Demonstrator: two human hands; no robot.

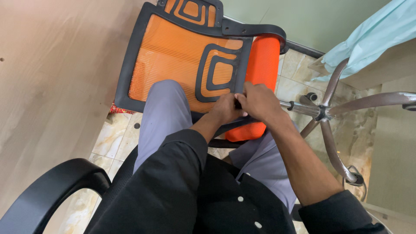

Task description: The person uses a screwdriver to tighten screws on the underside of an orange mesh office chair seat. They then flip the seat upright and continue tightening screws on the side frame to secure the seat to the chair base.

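An orange mesh chair back [173, 56] with a black plastic frame lies tipped on its side over my knees, its orange seat cushion [262, 65] standing on edge behind it. My left hand [225, 109] and my right hand [260, 102] meet at the lower edge of the black lumbar piece [221, 71], fingers pinched together on a small part there. What they pinch is hidden by the fingers. Both forearms come from black sleeves.
The chair's chrome star base [333, 112] with castors sticks out to the right over the marble tile floor [117, 134]. A black armrest [52, 186] curves at lower left. A wooden panel [52, 78] fills the left; a pale blue cloth [372, 34] hangs at upper right.
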